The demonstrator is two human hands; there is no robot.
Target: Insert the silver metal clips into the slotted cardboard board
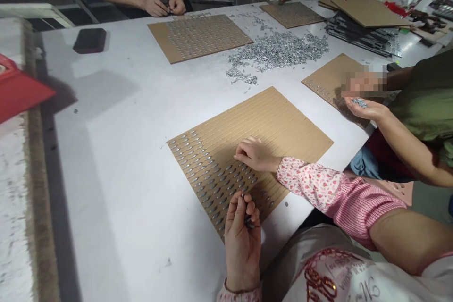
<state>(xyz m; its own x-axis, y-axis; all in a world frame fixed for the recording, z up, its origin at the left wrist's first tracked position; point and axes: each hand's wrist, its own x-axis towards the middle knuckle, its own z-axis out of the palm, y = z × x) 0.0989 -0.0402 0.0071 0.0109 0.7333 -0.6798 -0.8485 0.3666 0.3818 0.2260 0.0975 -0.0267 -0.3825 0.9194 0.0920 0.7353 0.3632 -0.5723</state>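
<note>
A brown cardboard-like board (283,122) with fine parallel lines lies in front of me. Rows of small silver, spindle-shaped metal pieces (198,165) cover its left and near part. Over the near edge of that board, palm up, my left hand (242,236) is closed around several of these dark silver pieces, one showing at the fingertips. My right hand (256,153) rests low over the middle of the board, just beyond the laid rows. Its fingers are curled with thumb and forefinger together; whatever they may pinch is hidden. A pink, strawberry-patterned sleeve (311,179) covers the right forearm.
A loose heap of silver pieces (283,52) lies beyond my board on the white table (123,174). Co-workers' boards (159,37) stand around it; a co-worker's hand (368,108) at right holds pieces. A black block (90,40) sits far left, stacked boards (371,9) far right.
</note>
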